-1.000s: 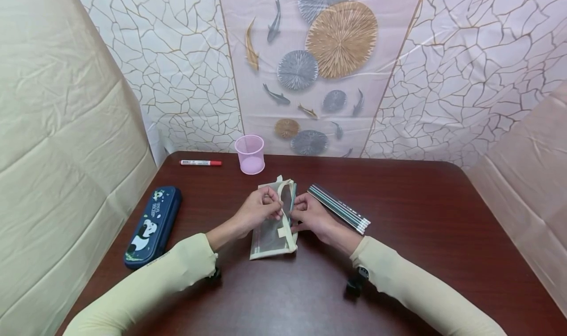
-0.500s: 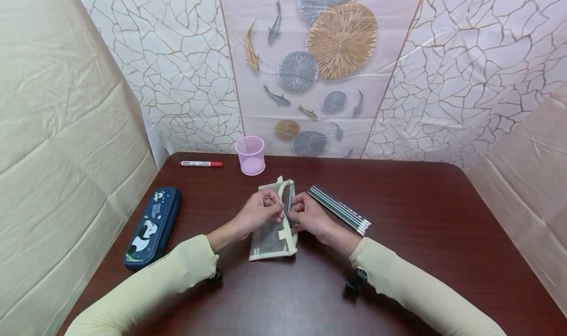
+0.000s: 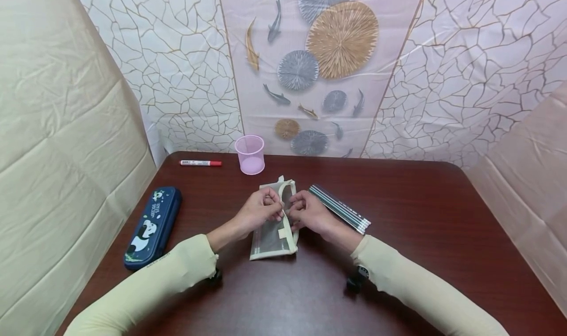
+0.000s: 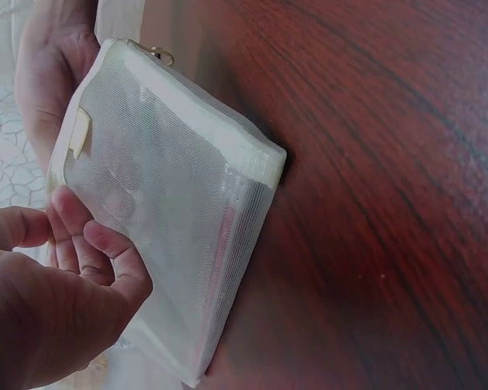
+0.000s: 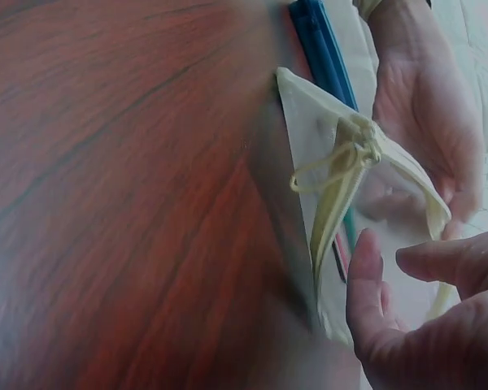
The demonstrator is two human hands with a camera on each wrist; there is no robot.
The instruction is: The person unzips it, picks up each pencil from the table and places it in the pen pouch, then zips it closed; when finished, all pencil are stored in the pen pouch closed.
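Observation:
A cream-edged mesh zipper pouch [image 3: 267,240] lies on the table, its mouth spread toward the right. My left hand [image 3: 257,210] pinches the near rim of that mouth between thumb and fingers. At the opening is my right hand [image 3: 312,214], thumb and forefinger apart, with nothing visible between them in the right wrist view. Thin green and red pencil-like lengths [image 5: 340,256] show at the pouch mouth; the mesh partly hides them. A row of green-and-white striped pencils [image 3: 340,209] lies just beyond my right hand.
A navy panda pencil case [image 3: 152,228] lies at the left. Toward the back stand a pink mesh cup [image 3: 250,156] and, lying to its left, a red-capped marker [image 3: 201,163]. The dark wooden table [image 3: 421,218] meets a patterned cloth wall behind.
The green pencil seen along the pouch mouth earlier has gone down into the pouch, and my right hand's fingers have come off it. My left hand keeps its place on the rim.

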